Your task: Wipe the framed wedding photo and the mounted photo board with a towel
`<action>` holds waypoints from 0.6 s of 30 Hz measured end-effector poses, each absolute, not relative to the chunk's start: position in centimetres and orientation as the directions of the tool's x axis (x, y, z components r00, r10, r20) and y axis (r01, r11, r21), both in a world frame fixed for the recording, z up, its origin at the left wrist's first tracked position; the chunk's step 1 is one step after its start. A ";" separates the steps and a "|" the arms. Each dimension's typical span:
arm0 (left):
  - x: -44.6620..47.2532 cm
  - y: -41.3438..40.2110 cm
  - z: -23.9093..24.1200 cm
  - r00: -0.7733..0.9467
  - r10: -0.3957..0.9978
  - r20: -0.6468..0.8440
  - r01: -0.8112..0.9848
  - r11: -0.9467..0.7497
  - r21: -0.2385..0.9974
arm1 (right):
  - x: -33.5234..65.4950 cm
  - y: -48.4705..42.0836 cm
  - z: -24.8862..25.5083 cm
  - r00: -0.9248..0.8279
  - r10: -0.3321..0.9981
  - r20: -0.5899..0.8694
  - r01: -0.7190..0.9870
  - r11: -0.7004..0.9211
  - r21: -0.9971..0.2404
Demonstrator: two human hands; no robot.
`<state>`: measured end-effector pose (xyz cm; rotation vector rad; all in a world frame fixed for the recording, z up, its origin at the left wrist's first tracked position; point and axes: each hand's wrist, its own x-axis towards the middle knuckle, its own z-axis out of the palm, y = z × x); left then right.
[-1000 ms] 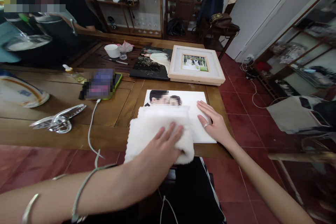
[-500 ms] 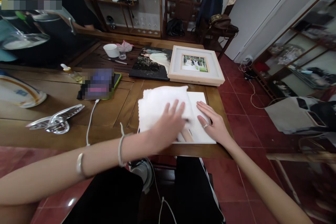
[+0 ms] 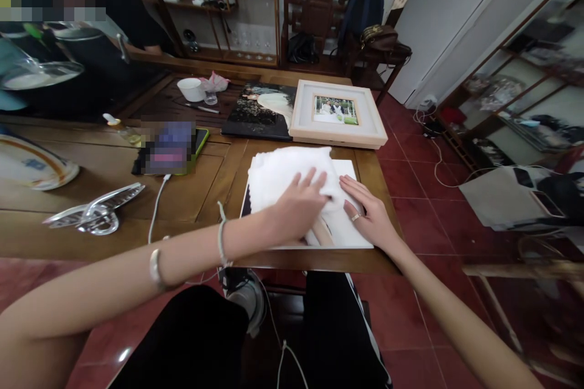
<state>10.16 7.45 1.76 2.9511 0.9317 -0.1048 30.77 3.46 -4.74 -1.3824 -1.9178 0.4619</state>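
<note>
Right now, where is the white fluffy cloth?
In the middle of the head view, the cloth lies on the white rectangular photo panel, under the bare left hand, left of the bare right hand.

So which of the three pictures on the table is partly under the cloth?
The white print at the near edge, left hand on the cloth; the dark print and framed photo lie farther back, uncovered.

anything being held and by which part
The left hand presses on the white cloth near its right edge; a grip can't be confirmed. The right hand rests on the print.
</note>
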 end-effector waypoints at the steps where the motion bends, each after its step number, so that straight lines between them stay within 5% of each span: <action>1: 10.5 8.9 1.6 0.807 0.584 -0.087 0.588 -0.809 0.022 | 30.8 3.5 -4.7 -0.167 0.924 0.344 0.665 0.363 -0.652; 6: 11.7 10.0 1.1 0.781 0.618 -0.087 0.617 -0.786 -0.037 | 30.9 3.5 -4.8 -0.152 0.931 0.332 0.655 0.346 -0.671; 13: 11.8 -0.7 0.2 0.808 0.589 0.006 0.574 -0.787 -0.227 | 30.8 3.5 -4.8 -0.138 0.935 0.326 0.637 0.336 -0.694; 18: 11.0 -3.4 0.4 0.865 0.500 0.032 0.496 -0.846 -0.196 | 30.7 3.5 -4.8 -0.141 0.933 0.331 0.632 0.342 -0.696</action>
